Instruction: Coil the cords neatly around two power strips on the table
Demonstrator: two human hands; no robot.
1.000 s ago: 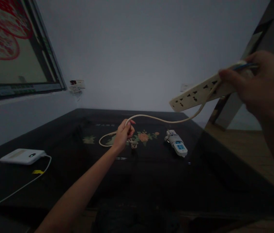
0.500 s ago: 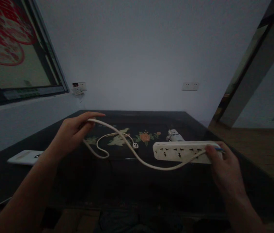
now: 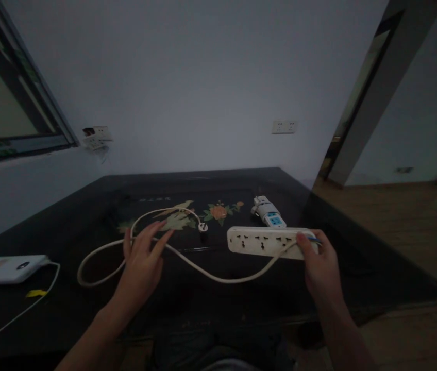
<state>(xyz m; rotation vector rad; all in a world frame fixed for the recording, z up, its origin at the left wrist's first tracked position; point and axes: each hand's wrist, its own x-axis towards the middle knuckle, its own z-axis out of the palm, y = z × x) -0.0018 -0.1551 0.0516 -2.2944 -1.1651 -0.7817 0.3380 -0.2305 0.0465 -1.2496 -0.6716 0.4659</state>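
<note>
My right hand point(image 3: 321, 257) grips the right end of a white power strip point(image 3: 252, 242), thumb on its face, with the cord's end and blue wires pinched there. The strip's sockets face me, and it is held above the dark table. A white cord point(image 3: 218, 280) sags from my right hand and runs left, passing behind or under my left hand. My left hand point(image 3: 143, 257) has its fingers spread over the cord, not wrapped round it. Beyond, the cord loops back to a plug point(image 3: 202, 227) lying on the table.
A white power bank point(image 3: 10, 269) with a thin cable lies at the table's left, near a yellow scrap point(image 3: 36, 293). Behind the strip rests another white-and-blue socket block point(image 3: 269, 212) with its cord wrapped up. Wall outlets point(image 3: 284, 127) are above the dark table point(image 3: 203, 180).
My left hand has let go of the raised cord and moved down and right, fingers spreading. The cord now lies lower in a wide loop. The view has shifted rightward.
</note>
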